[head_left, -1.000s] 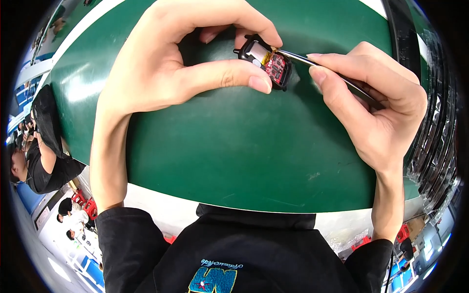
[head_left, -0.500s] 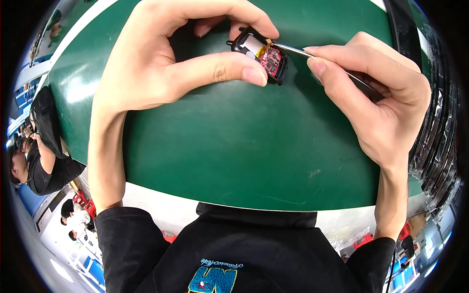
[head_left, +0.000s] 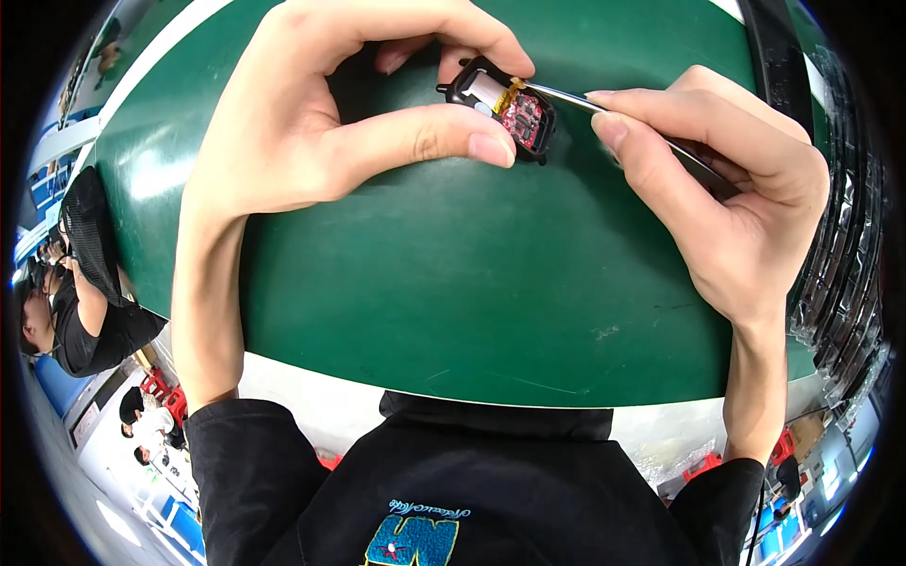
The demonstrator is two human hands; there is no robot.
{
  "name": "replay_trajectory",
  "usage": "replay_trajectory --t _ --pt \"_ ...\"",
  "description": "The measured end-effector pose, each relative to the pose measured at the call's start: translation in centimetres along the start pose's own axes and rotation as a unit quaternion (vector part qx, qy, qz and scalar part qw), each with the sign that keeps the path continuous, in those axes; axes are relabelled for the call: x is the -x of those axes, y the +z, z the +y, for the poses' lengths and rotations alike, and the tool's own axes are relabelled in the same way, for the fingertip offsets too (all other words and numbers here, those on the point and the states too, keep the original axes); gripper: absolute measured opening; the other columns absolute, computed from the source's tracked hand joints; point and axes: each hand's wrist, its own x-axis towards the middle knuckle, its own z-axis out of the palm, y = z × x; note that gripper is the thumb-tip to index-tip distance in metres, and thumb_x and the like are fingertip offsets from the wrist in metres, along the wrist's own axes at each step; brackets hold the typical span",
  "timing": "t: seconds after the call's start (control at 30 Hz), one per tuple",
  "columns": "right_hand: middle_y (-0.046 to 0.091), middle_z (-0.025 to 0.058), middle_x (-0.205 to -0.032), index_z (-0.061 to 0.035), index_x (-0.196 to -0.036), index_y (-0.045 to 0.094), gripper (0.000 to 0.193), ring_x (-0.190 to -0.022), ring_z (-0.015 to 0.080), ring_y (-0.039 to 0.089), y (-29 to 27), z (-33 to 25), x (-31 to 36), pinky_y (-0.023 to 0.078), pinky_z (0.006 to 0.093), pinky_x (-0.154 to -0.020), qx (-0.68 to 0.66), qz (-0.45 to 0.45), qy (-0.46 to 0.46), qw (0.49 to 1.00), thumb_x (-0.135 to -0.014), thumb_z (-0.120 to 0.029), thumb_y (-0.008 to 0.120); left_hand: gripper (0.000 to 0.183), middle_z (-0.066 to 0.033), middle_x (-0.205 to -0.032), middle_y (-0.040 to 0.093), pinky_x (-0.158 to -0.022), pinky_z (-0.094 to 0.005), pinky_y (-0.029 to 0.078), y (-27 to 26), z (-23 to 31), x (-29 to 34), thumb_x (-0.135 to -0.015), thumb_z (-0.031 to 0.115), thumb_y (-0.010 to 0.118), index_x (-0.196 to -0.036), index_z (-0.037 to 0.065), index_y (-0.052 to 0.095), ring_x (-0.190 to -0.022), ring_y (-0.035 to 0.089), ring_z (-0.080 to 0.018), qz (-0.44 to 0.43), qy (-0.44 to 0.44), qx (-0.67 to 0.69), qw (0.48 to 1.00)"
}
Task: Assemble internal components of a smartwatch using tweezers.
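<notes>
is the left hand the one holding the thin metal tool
No, the right hand grips the thin metal tool, while the left hand holds the small open black device.

The person's left grip arches into a wide C, thumb straight, forefinger bent beyond it. To its right, I see the right grip pinched thumb to forefinger, remaining fingers curled in. Behind each, a bare forearm runs back.
</notes>
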Motion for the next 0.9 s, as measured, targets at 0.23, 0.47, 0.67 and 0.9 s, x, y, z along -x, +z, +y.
replay_trajectory --t 0.23,0.47,0.67,0.9 --pt "0.057 -0.0032 -0.07 0.0013 -0.105 0.086 0.018 -0.059 0.002 0.041 0.01 0.09 0.08 0.024 0.026 -0.054 -0.002 -0.007 0.021 1.0 -0.089 0.007 0.081 0.056 -0.0054 -0.101 0.073 -0.078 -0.0315 0.037 0.0 -0.09 0.07 -0.076 0.031 0.095 -0.119 -0.002 0.08 -0.085 0.049 -0.0161 -0.006 -0.007 -0.001 1.0" --pt "0.059 -0.0023 -0.07 0.0032 -0.104 0.085 0.017 -0.059 0.0018 0.046 0.47 -0.12 0.14 0.027 0.0243 -0.054 -0.008 0.007 0.023 1.0 -0.088 0.009 0.082 0.055 -0.0073 -0.103 0.076 -0.078 -0.0315 0.038 -0.14 -0.23 -0.02 -0.077 0.032 0.095 -0.119 -0.002 0.081 -0.087 0.053 -0.0167 -0.004 0.024 -0.013 1.0" --pt "0.063 0.0002 -0.071 0.0047 -0.103 0.084 0.018 -0.06 0.0036 0.051 0.27 0.12 0.12 0.031 0.0234 -0.054 0.0 0.003 -0.025 1.0 -0.086 0.011 0.081 0.054 -0.0074 -0.104 0.077 -0.077 -0.0312 0.038 -0.13 -0.26 0.0 -0.078 0.031 0.095 -0.118 -0.002 0.081 -0.087 0.054 -0.017 -0.002 0.031 -0.014 0.999" --pt "0.063 0.0017 -0.07 0.0049 -0.101 0.084 0.02 -0.058 0.0056 0.051 0.35 0.35 0.4 0.033 0.0248 -0.053 -0.001 0.019 -0.046 0.999 -0.084 0.013 0.08 0.054 -0.0053 -0.101 0.076 -0.077 -0.0318 0.039 0.52 -0.15 0.05 -0.075 0.03 0.097 -0.118 0.001 0.081 -0.084 0.051 -0.0171 0.02 0.017 0.004 1.0"
